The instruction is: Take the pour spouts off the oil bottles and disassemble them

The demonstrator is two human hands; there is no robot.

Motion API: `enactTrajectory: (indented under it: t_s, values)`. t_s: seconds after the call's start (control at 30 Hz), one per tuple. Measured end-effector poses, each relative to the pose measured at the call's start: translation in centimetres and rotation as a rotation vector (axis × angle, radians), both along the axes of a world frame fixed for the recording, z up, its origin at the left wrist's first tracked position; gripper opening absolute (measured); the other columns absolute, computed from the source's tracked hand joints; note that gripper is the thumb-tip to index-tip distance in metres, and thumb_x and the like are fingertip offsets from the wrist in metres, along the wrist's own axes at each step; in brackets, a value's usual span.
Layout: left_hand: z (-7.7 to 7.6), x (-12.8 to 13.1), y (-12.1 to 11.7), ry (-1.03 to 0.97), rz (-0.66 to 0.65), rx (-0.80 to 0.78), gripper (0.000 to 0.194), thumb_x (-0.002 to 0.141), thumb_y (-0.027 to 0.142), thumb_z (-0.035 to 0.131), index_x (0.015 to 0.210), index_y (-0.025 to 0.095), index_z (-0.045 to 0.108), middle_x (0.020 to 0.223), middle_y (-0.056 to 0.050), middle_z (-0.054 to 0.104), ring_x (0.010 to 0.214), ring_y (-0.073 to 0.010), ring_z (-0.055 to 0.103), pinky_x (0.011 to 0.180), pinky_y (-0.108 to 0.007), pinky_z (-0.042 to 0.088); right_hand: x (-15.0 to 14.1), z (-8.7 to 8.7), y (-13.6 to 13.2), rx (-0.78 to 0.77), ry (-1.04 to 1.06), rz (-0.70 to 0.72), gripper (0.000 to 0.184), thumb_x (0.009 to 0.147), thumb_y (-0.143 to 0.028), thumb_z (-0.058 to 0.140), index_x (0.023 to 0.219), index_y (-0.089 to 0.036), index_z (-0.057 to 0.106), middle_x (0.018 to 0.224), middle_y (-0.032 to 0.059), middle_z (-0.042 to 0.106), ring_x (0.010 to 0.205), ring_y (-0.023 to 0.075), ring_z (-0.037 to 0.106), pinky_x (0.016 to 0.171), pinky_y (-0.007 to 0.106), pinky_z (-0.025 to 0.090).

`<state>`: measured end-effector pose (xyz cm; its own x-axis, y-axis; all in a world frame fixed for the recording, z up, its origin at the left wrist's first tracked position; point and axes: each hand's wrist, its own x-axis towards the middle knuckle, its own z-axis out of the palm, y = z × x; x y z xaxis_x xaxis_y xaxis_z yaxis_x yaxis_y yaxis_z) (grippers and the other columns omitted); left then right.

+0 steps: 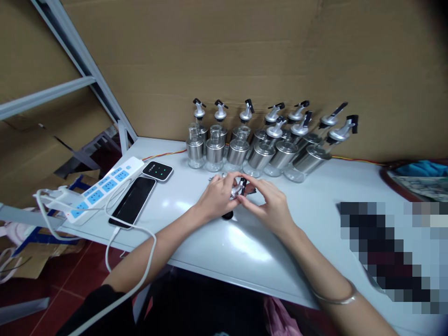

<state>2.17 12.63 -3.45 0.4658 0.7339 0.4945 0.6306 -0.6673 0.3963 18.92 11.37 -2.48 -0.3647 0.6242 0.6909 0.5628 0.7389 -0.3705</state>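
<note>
1. Pourer spout (pixel 237 189), silver with black flap: off the tabletop (pixel 206 252), between both hands, in front of the bottles.
2. Left hand (pixel 217 193): fingers grasping the silver body.
3. Right hand (pixel 271 205): thumb and index fingers pinching the spout at the black flap.
4. Black round piece (pixel 227 215) just below left hand; can't tell if it's attached to the spout.
5. Behind: two rows of steel-sleeved glass bottles. Three front-left ones, e.g. the leftmost bottle (pixel 195 151), have open necks; others carry spouts.
6. Left side: phone (pixel 133 201), Wi-Fi box (pixel 158 171), power strip (pixel 105 186), white cable (pixel 152 261) crossing over left forearm.
7. Back: cardboard (pixel 210 56).
</note>
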Motion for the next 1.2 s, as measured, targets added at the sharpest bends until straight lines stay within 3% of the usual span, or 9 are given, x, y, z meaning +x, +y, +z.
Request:
enactTrajectory:
  t_s: [0.2, 0.37, 0.7, 0.93, 1.07, 1.2]
  values:
    - [0.4, 0.2, -0.3, 0.026, 0.032, -0.064, 0.043, 0.081, 0.027, 0.059, 0.117, 0.013, 0.040, 0.090, -0.006, 0.064, 0.082, -0.0212, 0.061, 0.078, -0.034, 0.040, 0.3, 0.0, 0.1, 0.022, -0.022, -0.050, 0.035, 0.081, -0.037, 0.062, 0.109, -0.016, 0.059, 0.068, 0.0014, 0.062, 0.066, 0.0149, 0.057, 0.067, 0.029, 0.045]
    - [0.6, 0.3, -0.3, 0.136, 0.045, -0.094, 0.015, 0.086, 0.029, 0.054, 0.085, 0.015, 0.051, 0.083, -0.005, 0.066, 0.080, -0.0218, 0.061, 0.074, -0.033, 0.036, 0.4, -0.2, 0.2, 0.114, -0.127, -0.091, 0.034, 0.084, -0.036, 0.059, 0.103, -0.009, 0.063, 0.058, 0.0009, 0.054, 0.056, 0.0138, 0.048, 0.058, 0.027, 0.038]
    - [1.2, 0.7, -0.6, 0.122, 0.055, -0.166, 0.017, 0.082, 0.028, 0.056, 0.075, 0.017, 0.046, 0.077, -0.003, 0.064, 0.074, -0.0200, 0.059, 0.073, -0.032, 0.036, 0.0, 0.3, -0.2, 0.344, -0.347, -0.197, 0.026, 0.091, -0.023, 0.049, 0.104, -0.004, 0.060, 0.058, 0.0022, 0.061, 0.055, 0.0136, 0.045, 0.061, 0.029, 0.030]
    - [1.7, 1.0, -1.0, 0.091, 0.024, -0.156, 0.018, 0.082, 0.028, 0.052, 0.070, 0.019, 0.041, 0.068, 0.000, 0.059, 0.066, -0.0171, 0.055, 0.073, -0.031, 0.037, 0.0, 0.5, -0.3, 0.434, -0.331, -0.171, 0.026, 0.093, -0.018, 0.041, 0.106, -0.003, 0.058, 0.054, 0.0016, 0.056, 0.052, 0.0134, 0.041, 0.061, 0.029, 0.030]
    - [1.9, 1.0, -1.1, 0.081, -0.002, -0.125, 0.019, 0.081, 0.027, 0.052, 0.069, 0.020, 0.040, 0.065, 0.001, 0.056, 0.064, -0.0166, 0.054, 0.072, -0.031, 0.039, 0.1, 0.3, -0.5, 0.392, -0.325, -0.164, 0.030, 0.095, -0.022, 0.036, 0.106, -0.006, 0.059, 0.054, 0.0027, 0.055, 0.051, 0.0138, 0.042, 0.060, 0.031, 0.031]
    - [1.8, 0.9, -1.2, 0.107, -0.050, -0.069, 0.014, 0.080, 0.022, 0.049, 0.070, 0.019, 0.041, 0.066, 0.000, 0.057, 0.065, -0.0164, 0.055, 0.072, -0.031, 0.038, 0.4, 0.3, -0.5, 0.237, -0.238, -0.163, 0.037, 0.097, -0.029, 0.030, 0.096, -0.013, 0.064, 0.060, 0.0053, 0.061, 0.051, 0.0140, 0.047, 0.060, 0.032, 0.034]
